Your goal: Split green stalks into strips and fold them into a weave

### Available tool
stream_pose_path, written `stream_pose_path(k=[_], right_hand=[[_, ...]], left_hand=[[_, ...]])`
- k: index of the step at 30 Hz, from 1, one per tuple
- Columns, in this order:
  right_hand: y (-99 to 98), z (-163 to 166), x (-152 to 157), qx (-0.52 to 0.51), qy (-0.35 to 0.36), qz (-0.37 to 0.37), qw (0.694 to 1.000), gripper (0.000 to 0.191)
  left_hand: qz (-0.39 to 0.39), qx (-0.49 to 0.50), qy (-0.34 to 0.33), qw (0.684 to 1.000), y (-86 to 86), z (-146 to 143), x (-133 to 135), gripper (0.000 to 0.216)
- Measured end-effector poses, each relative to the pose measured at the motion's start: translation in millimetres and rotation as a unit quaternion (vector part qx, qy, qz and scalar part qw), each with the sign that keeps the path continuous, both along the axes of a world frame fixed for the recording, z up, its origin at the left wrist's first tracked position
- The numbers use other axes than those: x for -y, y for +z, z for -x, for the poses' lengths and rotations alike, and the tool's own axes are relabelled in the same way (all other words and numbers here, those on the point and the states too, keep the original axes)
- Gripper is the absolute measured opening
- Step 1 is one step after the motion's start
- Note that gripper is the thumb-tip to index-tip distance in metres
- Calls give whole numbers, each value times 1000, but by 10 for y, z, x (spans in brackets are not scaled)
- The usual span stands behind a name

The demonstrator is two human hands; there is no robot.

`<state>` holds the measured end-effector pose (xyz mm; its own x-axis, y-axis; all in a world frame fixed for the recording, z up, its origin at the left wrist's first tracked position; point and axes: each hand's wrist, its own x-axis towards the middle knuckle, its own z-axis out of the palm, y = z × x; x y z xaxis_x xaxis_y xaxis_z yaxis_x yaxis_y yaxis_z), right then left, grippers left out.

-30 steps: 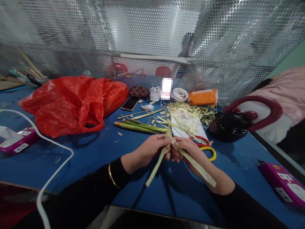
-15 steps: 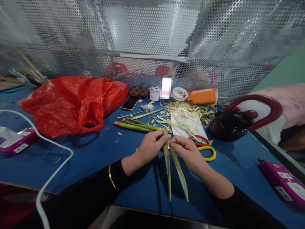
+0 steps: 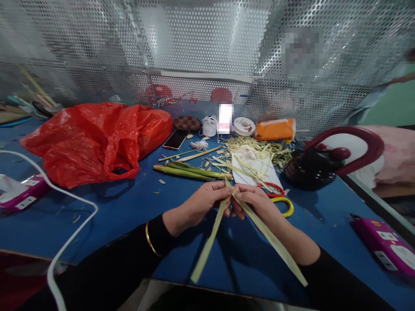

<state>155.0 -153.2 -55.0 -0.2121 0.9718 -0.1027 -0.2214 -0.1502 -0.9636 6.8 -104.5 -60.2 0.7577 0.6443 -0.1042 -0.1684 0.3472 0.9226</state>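
"Left to right, what's on my feed?"

"A crinkled red plastic bag (image 3: 94,144) on the blue bench (image 3: 139,203), then smooth green-and-tan stalks (image 3: 194,171). Over the bench I have the left hand (image 3: 203,199), then the right hand (image 3: 259,202), fingers pinching two flat pale-green leaf strips (image 3: 209,242) that fan toward me."

"Which step?"

"Working their meeting point, I'd judge; parting or joining, I can't tell. Next calls for an even pinch on that thin, ribbon-like fibre."
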Motion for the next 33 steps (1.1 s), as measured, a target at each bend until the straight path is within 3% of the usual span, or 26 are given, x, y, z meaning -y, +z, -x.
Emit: stream_pose_path(k=[5,13,21,27,30,33], right_hand=[[-22,-1,-5,63,-38,-19,997,19],[-9,16,12,135,-54,-38,989,21],[17,-47,-31,42,-32,-1,999,17],[40,-190,-77,-14,-117,-25,993,21],[52,-183,-80,-15,-135,-1,991,17],[46,-104,-45,-47,-96,67,992,17]], left_hand=[[-35,-40,42,998,17,-7,8,36],[-154,-86,150,973,8,-16,-13,34],[-121,-68,116,983,29,-15,1,32],[-60,-56,166,983,7,-3,-54,32],[-113,-93,212,966,-5,1,-67,33],[-203,-146,249,936,4,12,-61,34]])
